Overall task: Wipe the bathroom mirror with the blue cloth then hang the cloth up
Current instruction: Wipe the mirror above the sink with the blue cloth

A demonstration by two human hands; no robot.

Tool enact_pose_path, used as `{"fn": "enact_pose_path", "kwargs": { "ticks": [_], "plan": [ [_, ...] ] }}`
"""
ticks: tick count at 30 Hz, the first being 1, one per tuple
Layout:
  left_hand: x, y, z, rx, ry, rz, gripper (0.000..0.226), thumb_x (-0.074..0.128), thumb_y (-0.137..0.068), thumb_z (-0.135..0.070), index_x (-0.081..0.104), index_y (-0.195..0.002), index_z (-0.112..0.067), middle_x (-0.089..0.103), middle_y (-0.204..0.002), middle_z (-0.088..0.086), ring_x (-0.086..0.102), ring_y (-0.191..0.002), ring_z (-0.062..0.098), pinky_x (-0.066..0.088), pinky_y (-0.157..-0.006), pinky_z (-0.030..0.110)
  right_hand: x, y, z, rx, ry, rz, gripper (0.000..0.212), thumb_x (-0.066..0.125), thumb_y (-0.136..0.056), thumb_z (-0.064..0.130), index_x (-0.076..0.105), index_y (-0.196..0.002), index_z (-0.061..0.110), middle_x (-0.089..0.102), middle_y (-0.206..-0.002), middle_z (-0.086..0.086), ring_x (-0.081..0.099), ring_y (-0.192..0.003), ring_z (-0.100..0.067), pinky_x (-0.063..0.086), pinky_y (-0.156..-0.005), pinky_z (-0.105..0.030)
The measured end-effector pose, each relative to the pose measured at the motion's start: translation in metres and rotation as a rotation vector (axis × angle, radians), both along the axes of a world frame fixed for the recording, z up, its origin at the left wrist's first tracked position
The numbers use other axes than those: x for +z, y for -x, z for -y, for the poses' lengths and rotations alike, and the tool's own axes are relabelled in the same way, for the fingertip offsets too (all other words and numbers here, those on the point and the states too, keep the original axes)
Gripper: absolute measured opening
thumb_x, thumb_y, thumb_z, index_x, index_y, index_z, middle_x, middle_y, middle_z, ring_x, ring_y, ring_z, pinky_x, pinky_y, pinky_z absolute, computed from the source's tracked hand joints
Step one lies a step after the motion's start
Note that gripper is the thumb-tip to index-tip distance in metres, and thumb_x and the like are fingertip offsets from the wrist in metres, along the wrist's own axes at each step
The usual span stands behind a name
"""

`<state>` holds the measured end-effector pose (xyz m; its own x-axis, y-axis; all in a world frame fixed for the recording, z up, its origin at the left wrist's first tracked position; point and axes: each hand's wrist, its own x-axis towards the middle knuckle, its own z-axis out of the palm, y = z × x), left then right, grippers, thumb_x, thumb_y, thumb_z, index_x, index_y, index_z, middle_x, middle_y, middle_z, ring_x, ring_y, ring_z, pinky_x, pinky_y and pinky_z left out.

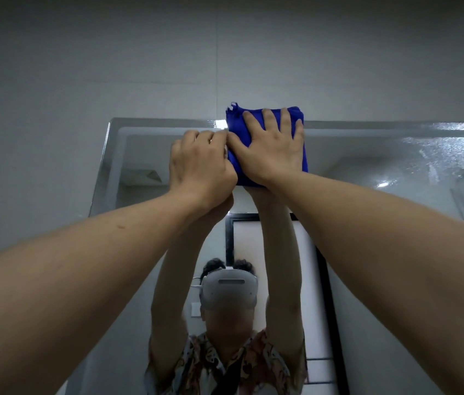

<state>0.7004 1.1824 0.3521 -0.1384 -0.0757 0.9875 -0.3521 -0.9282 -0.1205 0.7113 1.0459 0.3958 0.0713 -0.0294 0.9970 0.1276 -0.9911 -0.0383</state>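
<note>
A folded blue cloth [239, 125] lies flat against the top edge of the bathroom mirror [396, 172], its upper part overlapping the wall above. My right hand [270, 149] presses on it with fingers spread and straight. My left hand [199, 163] sits just left of the cloth against the glass, fingers curled, its fingertips at the cloth's left edge beside my right thumb. Whether it pinches the cloth is hidden. Both arms reach up and forward.
The mirror reflects a person with raised arms, a patterned shirt and a head-worn device [228, 292], plus a dark-framed door [324, 280]. Streaks mark the glass at the upper right [438, 149]. Grey wall tiles [111, 67] surround the mirror above and to the left.
</note>
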Motion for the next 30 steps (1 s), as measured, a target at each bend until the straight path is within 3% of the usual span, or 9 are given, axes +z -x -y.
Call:
{"fn": "enact_pose_path", "kwargs": {
  "ticks": [9,17,30],
  "plan": [
    [-0.017,-0.001,0.040,-0.036,-0.088,-0.021,0.040,0.052,-0.091,-0.024,0.059,-0.129,-0.014,0.063,-0.128,0.007,0.053,-0.119,0.027,0.040,-0.100,0.044,-0.005,0.004,0.065,-0.035,-0.034,-0.029,0.075,0.017,-0.097,0.076,0.017,-0.162,0.038,0.014,-0.172,-0.002,-0.001,-0.158,-0.031,-0.003,-0.126,-0.056],
    [-0.027,0.005,0.080,-0.031,-0.133,-0.016,0.047,0.049,-0.080,-0.025,0.065,-0.121,-0.011,0.067,-0.123,0.009,0.057,-0.116,0.030,0.042,-0.098,0.045,-0.009,0.004,0.090,-0.027,-0.015,-0.030,0.073,0.018,-0.098,0.076,0.017,-0.162,0.041,0.013,-0.172,-0.002,-0.002,-0.159,-0.030,-0.005,-0.126,-0.057],
    [-0.036,0.005,0.115,-0.010,-0.148,-0.027,0.039,0.049,-0.087,-0.026,0.066,-0.119,-0.011,0.067,-0.121,0.008,0.058,-0.114,0.029,0.043,-0.096,0.044,-0.027,0.006,0.133,-0.036,-0.018,-0.039,0.074,0.019,-0.098,0.075,0.014,-0.163,0.040,0.007,-0.173,0.000,-0.005,-0.159,-0.029,-0.006,-0.126,-0.057]
  ]
}}
